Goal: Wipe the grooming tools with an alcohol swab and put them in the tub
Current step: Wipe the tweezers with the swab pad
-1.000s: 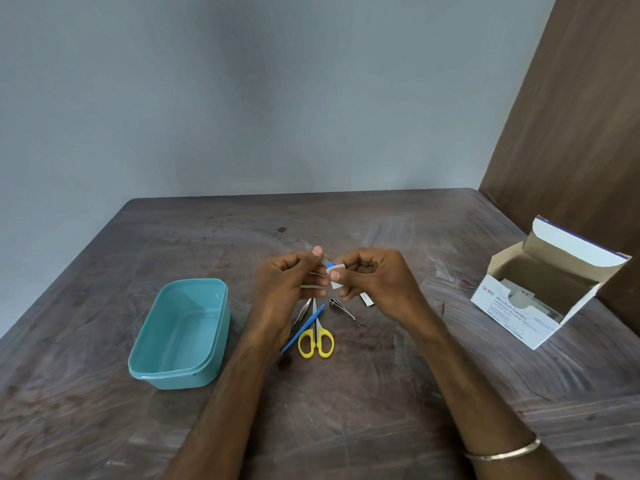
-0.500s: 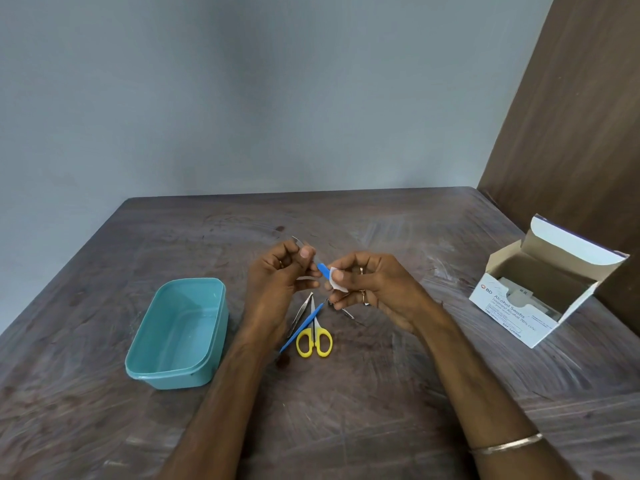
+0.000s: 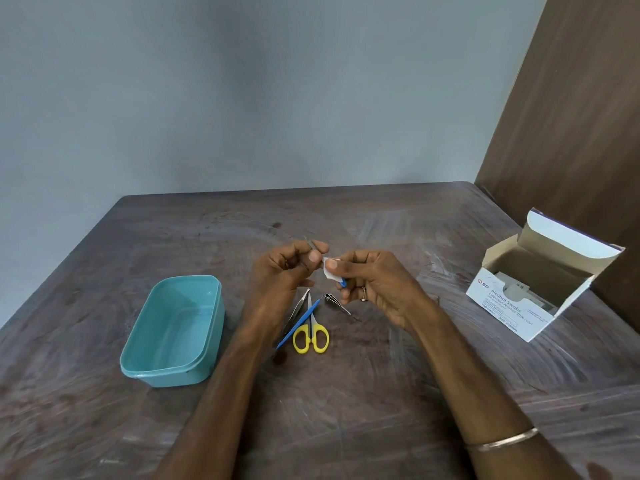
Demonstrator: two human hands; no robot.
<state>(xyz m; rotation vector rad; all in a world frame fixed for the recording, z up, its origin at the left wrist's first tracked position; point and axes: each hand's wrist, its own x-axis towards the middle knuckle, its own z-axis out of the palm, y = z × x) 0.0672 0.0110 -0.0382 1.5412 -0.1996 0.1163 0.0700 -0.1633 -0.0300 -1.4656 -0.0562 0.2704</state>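
swab (image 3: 329,270), one small white square, sits pinched between the thumb and forefinger of the right hand (image 3: 372,287), raised above the middle of the table (image 3: 381,393). a short blue end of a tool (image 3: 343,282) pokes out just below the swab, inside the same curled fingers. the left hand (image 3: 282,275) is curled too, its thumb and fingers pinching a thin metal tip (image 3: 309,244) that sticks up and away from the knuckles; whether this tip and the blue end belong to one tool i cannot tell. the two hands are just beside each other, fingertips nearly touching at the swab.

on the table under the hands lie four tools, close together: one pair of scissors (image 3: 311,336) with yellow handles, one blue stick (image 3: 299,322) lying slantwise across the scissors, one pair of tweezers (image 3: 298,308) just left of them, partly hidden by the left wrist, and one small metal clipper (image 3: 336,303) to the right.

one teal tub (image 3: 173,372) stands to the left of the tools, near the left forearm, with nothing showing inside it. one white box (image 3: 502,306) of swabs stands well apart at the far right, lid flipped up, packets showing inside. one thin bangle (image 3: 502,439) circles the right wrist, and a ring (image 3: 363,293) shows on a right finger.
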